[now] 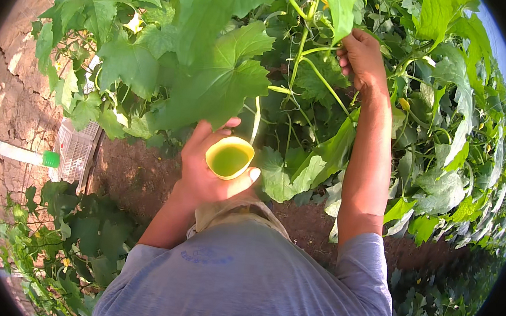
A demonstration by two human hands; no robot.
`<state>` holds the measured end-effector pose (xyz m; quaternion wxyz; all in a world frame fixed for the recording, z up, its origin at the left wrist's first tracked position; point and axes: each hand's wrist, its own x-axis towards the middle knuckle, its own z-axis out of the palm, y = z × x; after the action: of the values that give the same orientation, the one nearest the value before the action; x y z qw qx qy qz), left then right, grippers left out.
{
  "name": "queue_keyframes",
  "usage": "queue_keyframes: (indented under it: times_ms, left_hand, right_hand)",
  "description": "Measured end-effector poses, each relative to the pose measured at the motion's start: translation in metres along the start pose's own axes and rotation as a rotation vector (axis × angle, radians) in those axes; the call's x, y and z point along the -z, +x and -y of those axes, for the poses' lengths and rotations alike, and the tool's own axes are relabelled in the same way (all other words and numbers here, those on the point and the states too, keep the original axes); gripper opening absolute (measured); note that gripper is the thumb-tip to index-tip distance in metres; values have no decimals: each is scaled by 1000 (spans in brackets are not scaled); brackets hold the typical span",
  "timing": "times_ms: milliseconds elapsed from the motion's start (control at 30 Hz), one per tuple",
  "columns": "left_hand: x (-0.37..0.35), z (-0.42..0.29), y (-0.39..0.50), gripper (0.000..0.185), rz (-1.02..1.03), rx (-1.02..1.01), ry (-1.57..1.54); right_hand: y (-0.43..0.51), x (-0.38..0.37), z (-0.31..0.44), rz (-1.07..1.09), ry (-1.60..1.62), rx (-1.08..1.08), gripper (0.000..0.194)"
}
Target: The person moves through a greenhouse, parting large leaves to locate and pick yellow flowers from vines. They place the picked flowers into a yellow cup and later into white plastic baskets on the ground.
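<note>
My left hand (198, 171) is wrapped around a small yellow cup (231, 140), seen from above, with green liquid (229, 161) inside. Just beyond it, a broad lobed leaf (224, 73) hangs over the fingertips. Farther forward and to the right, my right hand (362, 59) pinches a thin green stalk (320, 50) that branches from an upright vine stem (300, 55). A bright leaf (339, 13) hangs down to those fingertips and partly overlaps them. A slender young fruit (279, 89) with a yellowish tip juts from the vine.
Dense climbing vines (442, 128) with yellow flowers fill the front and right. At the left are a pale plastic crate (75, 148), a white pipe (8, 147) with a green end and cracked soil (10, 72). More plants (63, 241) grow behind on the left.
</note>
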<state>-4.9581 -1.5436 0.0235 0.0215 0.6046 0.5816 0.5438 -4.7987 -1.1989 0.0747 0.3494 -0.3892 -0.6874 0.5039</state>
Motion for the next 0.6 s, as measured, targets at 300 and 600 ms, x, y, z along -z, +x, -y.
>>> queue_keyframes:
  times_ms: [300, 600]
  left_hand:
    - [44, 35, -19, 36, -1, -56, -246]
    - [182, 103, -42, 39, -20, -111, -218]
  right_hand:
    - [-119, -36, 56, -436, 183, 298, 33]
    - [-270, -315, -31, 419, 645, -240, 65]
